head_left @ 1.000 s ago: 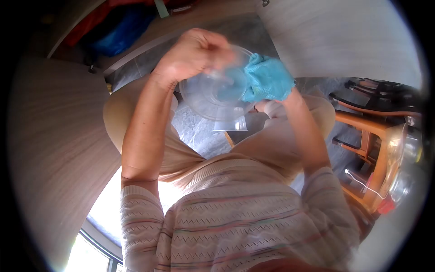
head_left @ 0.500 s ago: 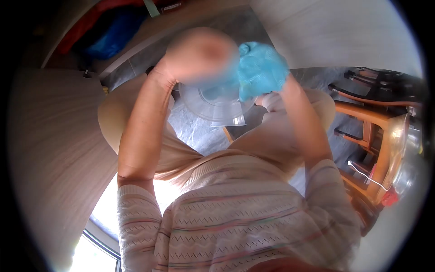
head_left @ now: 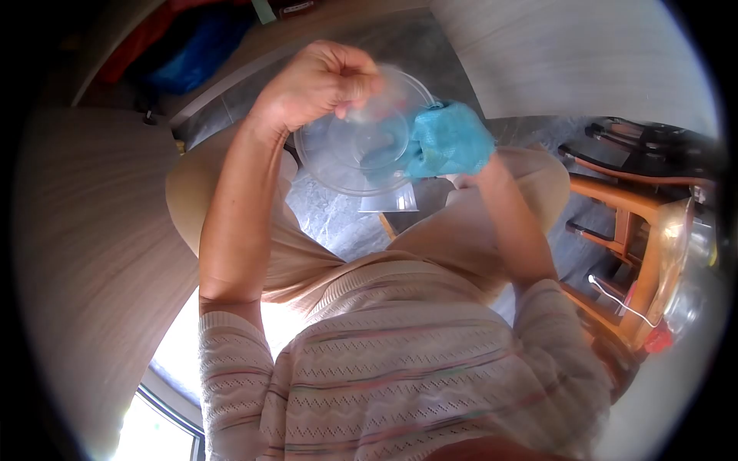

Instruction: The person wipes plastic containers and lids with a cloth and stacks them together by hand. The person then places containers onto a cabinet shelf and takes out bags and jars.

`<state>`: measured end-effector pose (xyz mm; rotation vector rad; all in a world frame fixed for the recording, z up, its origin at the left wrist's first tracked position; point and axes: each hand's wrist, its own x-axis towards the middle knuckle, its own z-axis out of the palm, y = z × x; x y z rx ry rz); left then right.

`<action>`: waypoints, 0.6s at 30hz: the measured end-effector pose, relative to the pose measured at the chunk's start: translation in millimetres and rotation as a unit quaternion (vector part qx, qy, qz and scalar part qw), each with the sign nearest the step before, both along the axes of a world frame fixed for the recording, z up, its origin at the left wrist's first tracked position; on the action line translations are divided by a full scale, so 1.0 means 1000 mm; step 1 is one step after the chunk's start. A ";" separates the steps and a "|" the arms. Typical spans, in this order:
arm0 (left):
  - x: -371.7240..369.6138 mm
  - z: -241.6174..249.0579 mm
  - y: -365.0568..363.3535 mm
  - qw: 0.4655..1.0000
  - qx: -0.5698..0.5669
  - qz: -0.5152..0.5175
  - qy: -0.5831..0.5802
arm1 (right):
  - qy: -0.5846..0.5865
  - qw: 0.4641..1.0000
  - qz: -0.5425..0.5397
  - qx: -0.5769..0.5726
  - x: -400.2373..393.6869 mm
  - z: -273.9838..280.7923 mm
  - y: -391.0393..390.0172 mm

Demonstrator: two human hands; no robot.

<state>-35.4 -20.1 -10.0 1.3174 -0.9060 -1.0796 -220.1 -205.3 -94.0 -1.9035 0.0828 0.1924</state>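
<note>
A round, see-through plastic lid or shallow dish (head_left: 315, 165) with a raised ring inside is held up between my knees. My left hand (head_left: 327, 83) is closed in a pinch at its upper left, and a smeared, translucent patch beside the fingertips is too blurred to name. A light blue cloth (head_left: 453, 138) covers my right hand (head_left: 465, 157), hiding its fingers. That hand is bent around the lid's right side, with the cloth against the plastic. Below the lid, a small clear plastic piece (head_left: 390, 200) shows near the floor.
Orange-brown wooden chairs (head_left: 623, 192) stand on the right, with a clear container (head_left: 684, 307) and a white cord (head_left: 615, 296) beside them. A wooden panel (head_left: 100, 230) rises at left, a pale panel (head_left: 584, 61) at upper right. A blue bag (head_left: 188, 58) lies at upper left.
My right hand with the blue cloth has moved slightly down. My left hand has shifted a little up and left, out of its blur, and more of the lid's upper rim shows.
</note>
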 end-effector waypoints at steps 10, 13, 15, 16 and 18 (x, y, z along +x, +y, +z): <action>-0.014 -0.023 -0.014 0.999 -0.021 -0.015 -0.019 | 0.148 0.970 -0.179 0.068 0.022 0.045 0.008; -0.006 -0.009 -0.005 0.996 -0.026 0.056 -0.060 | 0.078 0.986 -0.131 0.065 0.015 0.050 0.014; 0.001 -0.001 -0.001 0.997 0.003 0.057 0.061 | 0.032 0.985 -0.130 0.107 0.007 0.044 0.019; 0.000 -0.001 -0.001 0.997 0.023 0.060 0.046 | 0.031 0.982 -0.131 0.131 0.004 0.043 0.018; -0.001 -0.003 -0.004 0.997 0.034 0.061 0.040 | 0.054 0.972 -0.139 0.183 0.000 0.042 0.017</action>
